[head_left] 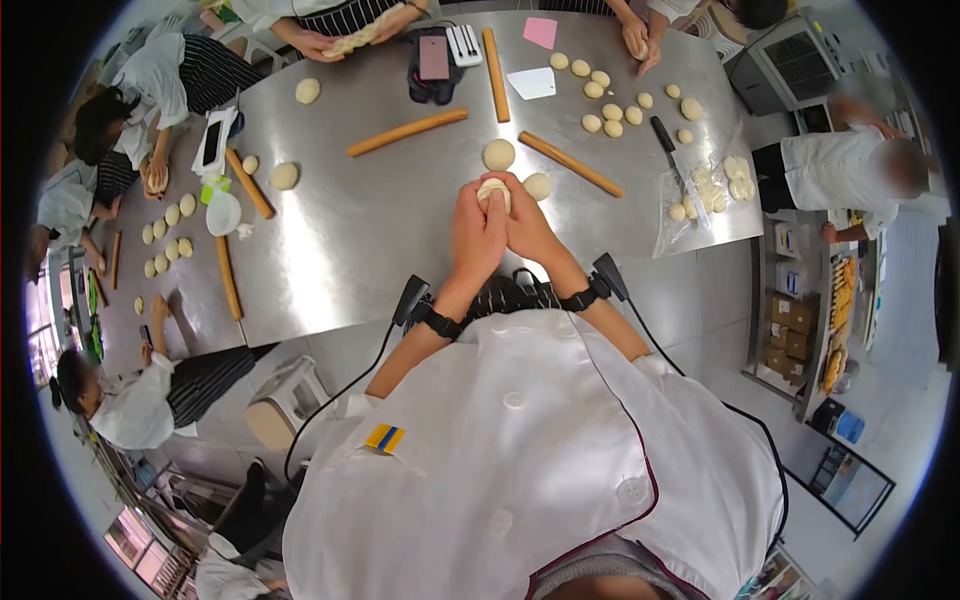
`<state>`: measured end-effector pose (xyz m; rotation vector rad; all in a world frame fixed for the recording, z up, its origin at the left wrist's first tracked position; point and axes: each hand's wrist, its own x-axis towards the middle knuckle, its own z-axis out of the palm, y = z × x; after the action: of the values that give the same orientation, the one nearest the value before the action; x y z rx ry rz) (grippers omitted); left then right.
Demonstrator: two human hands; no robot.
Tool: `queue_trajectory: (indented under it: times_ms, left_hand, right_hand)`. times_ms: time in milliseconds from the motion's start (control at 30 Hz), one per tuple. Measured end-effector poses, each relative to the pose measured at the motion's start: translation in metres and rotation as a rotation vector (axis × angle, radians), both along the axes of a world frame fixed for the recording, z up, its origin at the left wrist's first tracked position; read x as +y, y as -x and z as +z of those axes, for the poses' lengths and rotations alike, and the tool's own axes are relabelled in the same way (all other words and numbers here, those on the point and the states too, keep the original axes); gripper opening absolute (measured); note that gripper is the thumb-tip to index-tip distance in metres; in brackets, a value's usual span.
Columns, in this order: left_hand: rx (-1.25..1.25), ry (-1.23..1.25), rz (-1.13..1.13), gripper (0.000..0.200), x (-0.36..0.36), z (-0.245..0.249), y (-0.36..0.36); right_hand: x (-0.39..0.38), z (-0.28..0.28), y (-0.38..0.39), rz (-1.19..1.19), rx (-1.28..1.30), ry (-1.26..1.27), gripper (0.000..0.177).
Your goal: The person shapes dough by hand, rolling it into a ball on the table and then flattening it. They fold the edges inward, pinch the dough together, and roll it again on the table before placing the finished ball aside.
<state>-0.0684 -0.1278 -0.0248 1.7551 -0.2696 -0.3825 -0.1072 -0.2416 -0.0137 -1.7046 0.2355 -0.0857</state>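
Note:
Between my two hands, just above the steel table [330, 215], is a pale dough ball [492, 189]. My left hand [478, 235] wraps it from the left, with the thumb pressed on its near side. The fingers of my right hand [527, 222] close round it from the right, and the two hands touch. My fingers hide part of the dough. One smooth dough ball [498, 154] lies right beyond my hands, and another dough ball [537, 186] lies just right of them.
Rolling pins lie around, including one on the right [571, 164] and one on the left [408, 132]. A knife [676, 160] rests by bagged dough [705, 190]. A white scraper [531, 83] and several dough balls [612, 120] lie farther off. Co-workers stand around the table.

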Motion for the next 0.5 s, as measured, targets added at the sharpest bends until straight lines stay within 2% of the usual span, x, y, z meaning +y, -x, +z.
queue_trajectory:
  times_ms: [33, 67, 100, 167, 233, 267, 300, 367, 400, 467, 500]
  left_hand:
    - [-0.241, 0.013, 0.023, 0.034, 0.009, 0.004, -0.008]
    - [-0.411, 0.072, 0.11, 0.031, 0.014, 0.002, -0.017]
    - [-0.401, 0.071, 0.092, 0.031, 0.022, 0.003, -0.025]
    - [-0.377, 0.002, 0.071, 0.027, 0.033, 0.013, -0.043]
    - [-0.401, 0.001, 0.017, 0.026, 0.04, 0.023, -0.047]
    - [-0.424, -0.011, -0.024, 0.025, 0.042, 0.028, -0.049]
    - [-0.43, 0.0, -0.036, 0.025, 0.044, 0.026, -0.051]
    - [-0.583, 0.063, 0.051, 0.024, 0.045, 0.021, -0.055]
    - [-0.585, 0.069, 0.043, 0.024, 0.047, 0.028, -0.055]
    - [-0.606, 0.108, 0.049, 0.023, 0.05, 0.042, -0.051]
    - [-0.609, 0.115, 0.045, 0.023, 0.052, 0.043, -0.051]
  right_hand:
    - [0.012, 0.001, -0.011, -0.017, -0.013, 0.002, 0.042]
    - [0.023, 0.002, -0.017, -0.092, -0.031, -0.441, 0.04]
    - [0.035, 0.002, -0.016, -0.168, -0.046, -0.886, 0.041]
    - [0.06, 0.01, -0.027, -0.279, -0.052, -0.859, 0.042]
    - [0.072, 0.013, -0.036, -0.46, -0.02, -0.158, 0.045]
    - [0.079, 0.015, -0.042, -0.592, -0.043, -0.125, 0.05]
    - [0.08, 0.019, -0.044, -0.605, -0.052, -0.119, 0.05]
    - [0.081, 0.027, -0.049, -0.628, -0.079, 0.097, 0.045]
    - [0.08, 0.029, -0.05, -0.637, -0.082, 0.1, 0.045]
    - [0.073, 0.035, -0.051, -0.684, -0.27, 0.373, 0.039]
    - [0.068, 0.036, -0.052, -0.69, -0.275, 0.377, 0.039]
